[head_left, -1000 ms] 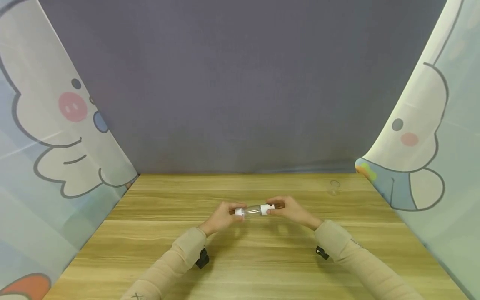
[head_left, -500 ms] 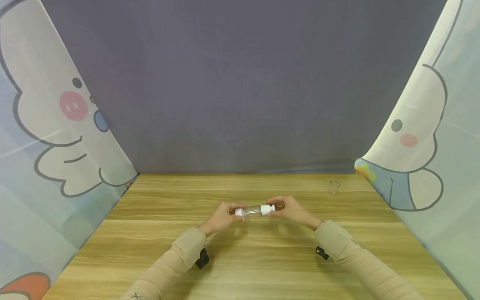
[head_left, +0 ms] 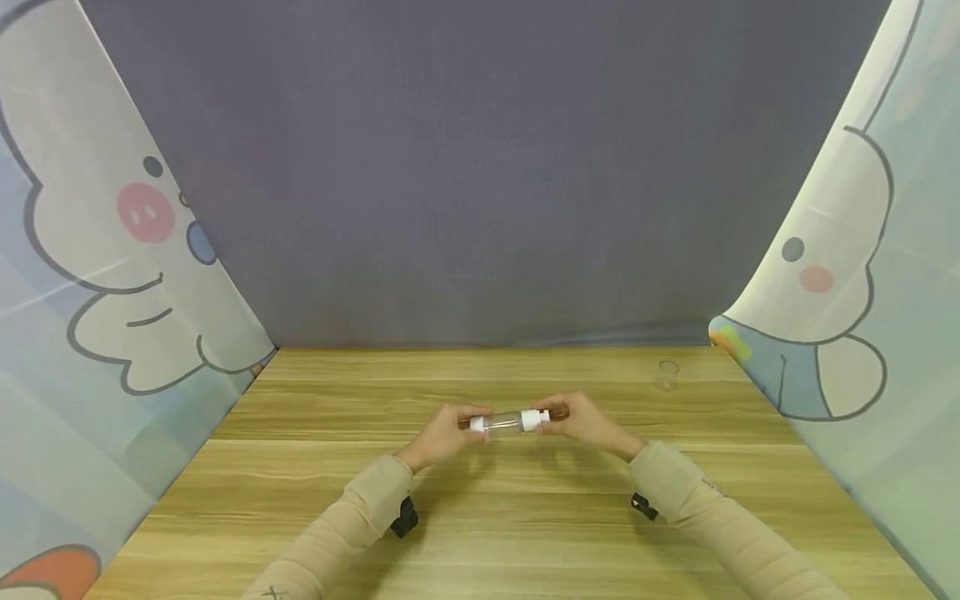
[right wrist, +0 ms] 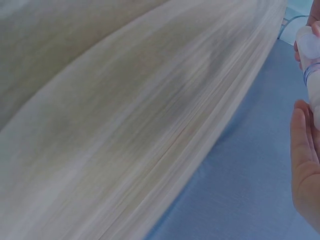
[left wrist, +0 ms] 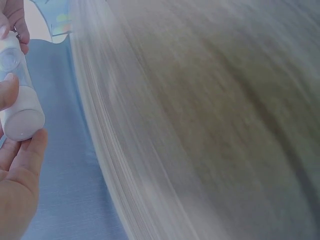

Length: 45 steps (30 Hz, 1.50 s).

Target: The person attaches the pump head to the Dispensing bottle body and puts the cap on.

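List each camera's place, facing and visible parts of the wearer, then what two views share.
Head: on the head, facing forward and down at the table; left hand, right hand and sleeves.
Left wrist: on that wrist, facing table and bottle; left hand at left edge, right hand farther off.
Right wrist: on that wrist, facing table and bottle; right hand at right edge, left hand farther off.
Shared: both wrist views show bottle, both hands, table and backdrop.

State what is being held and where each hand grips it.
A clear bottle: the left hand grips its flat white end, the right hand its narrow-tipped white end.
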Available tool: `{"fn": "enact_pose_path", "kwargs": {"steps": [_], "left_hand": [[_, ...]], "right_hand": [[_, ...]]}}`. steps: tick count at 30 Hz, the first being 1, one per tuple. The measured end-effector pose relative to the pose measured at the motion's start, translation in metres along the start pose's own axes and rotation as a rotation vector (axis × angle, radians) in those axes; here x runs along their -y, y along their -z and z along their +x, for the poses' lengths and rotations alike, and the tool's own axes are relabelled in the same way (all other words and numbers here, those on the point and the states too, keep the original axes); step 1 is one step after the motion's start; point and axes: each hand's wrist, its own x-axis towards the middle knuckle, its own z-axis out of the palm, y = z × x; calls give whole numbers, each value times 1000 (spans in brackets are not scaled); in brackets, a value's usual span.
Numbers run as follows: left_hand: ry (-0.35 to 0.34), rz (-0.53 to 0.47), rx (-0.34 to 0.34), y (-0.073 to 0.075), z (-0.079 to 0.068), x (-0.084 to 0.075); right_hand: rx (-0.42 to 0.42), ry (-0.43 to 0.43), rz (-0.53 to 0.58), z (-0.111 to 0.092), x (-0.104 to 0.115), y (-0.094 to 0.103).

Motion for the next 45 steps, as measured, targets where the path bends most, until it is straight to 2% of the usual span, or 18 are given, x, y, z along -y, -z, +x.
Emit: {"fn": "enact_pose_path", "kwargs": {"steps": [6,15,35,45], "left_hand": [[-3,24,4,0,0,0],[-5,5,13,-1,1,2],[5,-17,24,-3,-1,4],[22,-39,14,-2,1,4]], "right_hand": [[12,-7,-14,-1,0,1],[17,-31,-13,-3,1,0],[20,-22,-13,-2,-8,-4],[9,-59,-59,-2,-5,-2]]}}
